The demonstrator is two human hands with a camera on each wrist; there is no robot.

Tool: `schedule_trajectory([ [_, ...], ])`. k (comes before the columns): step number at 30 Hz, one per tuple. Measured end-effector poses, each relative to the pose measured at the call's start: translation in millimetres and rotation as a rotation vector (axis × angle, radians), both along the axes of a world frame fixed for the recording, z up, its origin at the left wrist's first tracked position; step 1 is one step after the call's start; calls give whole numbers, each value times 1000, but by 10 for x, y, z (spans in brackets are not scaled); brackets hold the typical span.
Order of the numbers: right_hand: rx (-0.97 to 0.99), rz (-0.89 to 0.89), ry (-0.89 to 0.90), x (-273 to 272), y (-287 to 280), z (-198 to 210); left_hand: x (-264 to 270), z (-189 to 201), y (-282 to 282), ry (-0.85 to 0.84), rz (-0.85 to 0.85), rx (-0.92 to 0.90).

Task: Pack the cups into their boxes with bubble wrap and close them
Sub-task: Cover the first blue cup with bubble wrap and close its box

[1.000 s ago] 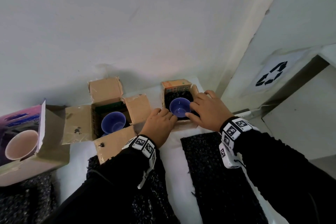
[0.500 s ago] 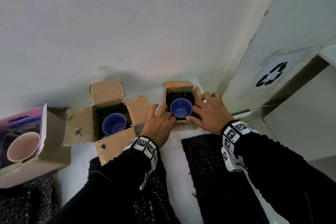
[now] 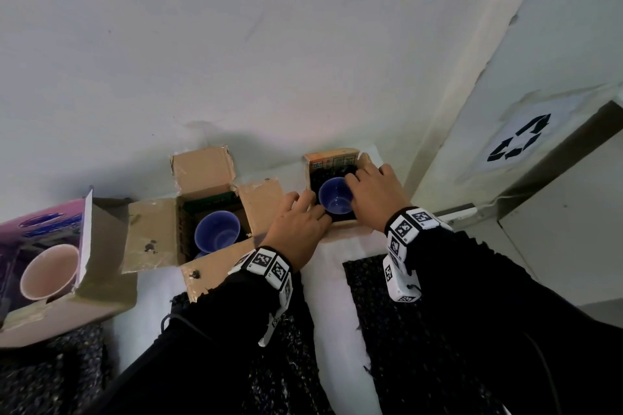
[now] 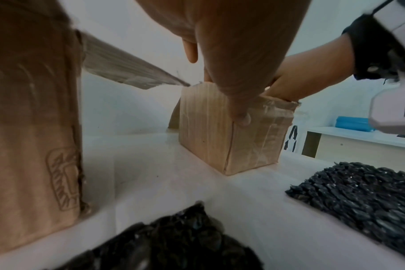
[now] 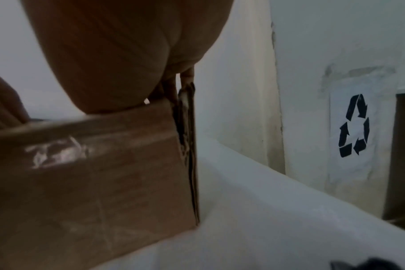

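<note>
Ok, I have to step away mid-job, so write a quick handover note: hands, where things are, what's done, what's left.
Left hand: fingers over the small box rim, thumb on its corner.
Right hand: fingers inside the box, beside the blue cup.
Done: that cup sits in dark bubble wrap; flaps open.
Left: close it. The second blue cup in the middle box and the pink cup in the printed box need packing; spare wrap sheet lies nearby.
</note>
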State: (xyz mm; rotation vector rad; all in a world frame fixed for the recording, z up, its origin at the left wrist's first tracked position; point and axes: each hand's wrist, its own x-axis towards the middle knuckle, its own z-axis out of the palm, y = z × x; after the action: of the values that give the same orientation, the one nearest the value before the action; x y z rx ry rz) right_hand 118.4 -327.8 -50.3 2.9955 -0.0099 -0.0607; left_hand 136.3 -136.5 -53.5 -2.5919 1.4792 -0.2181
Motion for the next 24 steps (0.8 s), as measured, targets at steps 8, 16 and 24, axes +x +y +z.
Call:
schedule_trajectory([
  [8, -24, 83, 34, 235, -45, -56, 31, -28, 7, 108, -8, 4],
  [16, 160, 39, -72, 143, -102, 30, 46, -90, -4, 127, 20, -43],
  [24, 910, -580, -208, -875, -493, -194, -192, -165, -29, 39, 26, -88],
])
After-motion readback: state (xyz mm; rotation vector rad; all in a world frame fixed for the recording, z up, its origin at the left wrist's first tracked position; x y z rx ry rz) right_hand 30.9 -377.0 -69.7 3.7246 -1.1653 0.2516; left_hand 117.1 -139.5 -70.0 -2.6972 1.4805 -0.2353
